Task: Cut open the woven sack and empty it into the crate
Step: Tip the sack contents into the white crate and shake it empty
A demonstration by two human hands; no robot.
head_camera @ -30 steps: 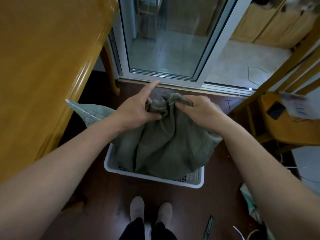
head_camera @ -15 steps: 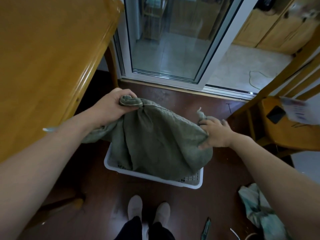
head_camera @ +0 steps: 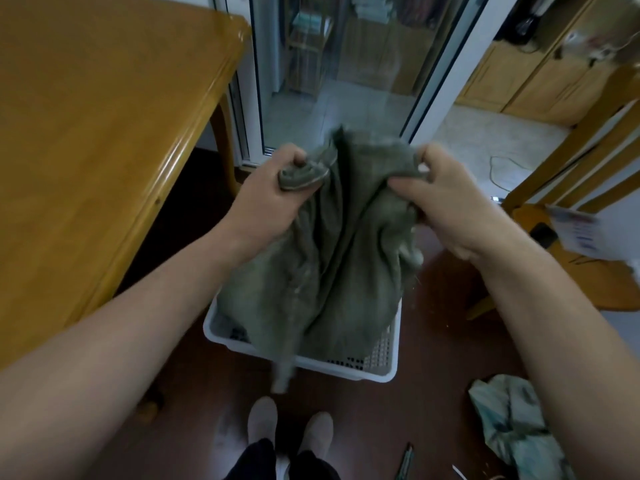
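Woven sack [head_camera: 325,258]: gripped between left hand [head_camera: 273,195] at 10 o'clock and right hand [head_camera: 446,199] at 2 o'clock, hung into white crate [head_camera: 384,358]; crate contents obscured.

Wooden table [head_camera: 90,140], glass sliding door [head_camera: 346,64], dark floor [head_camera: 433,393]

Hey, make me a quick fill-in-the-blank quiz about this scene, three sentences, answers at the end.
1. Both hands, left and right, grip the grey-green woven ____.
2. The sack hangs over a white perforated plastic ____ on the dark floor.
3. The crate stands beside a yellow wooden ____, whose top fills the picture's left.

Answers: sack; crate; table
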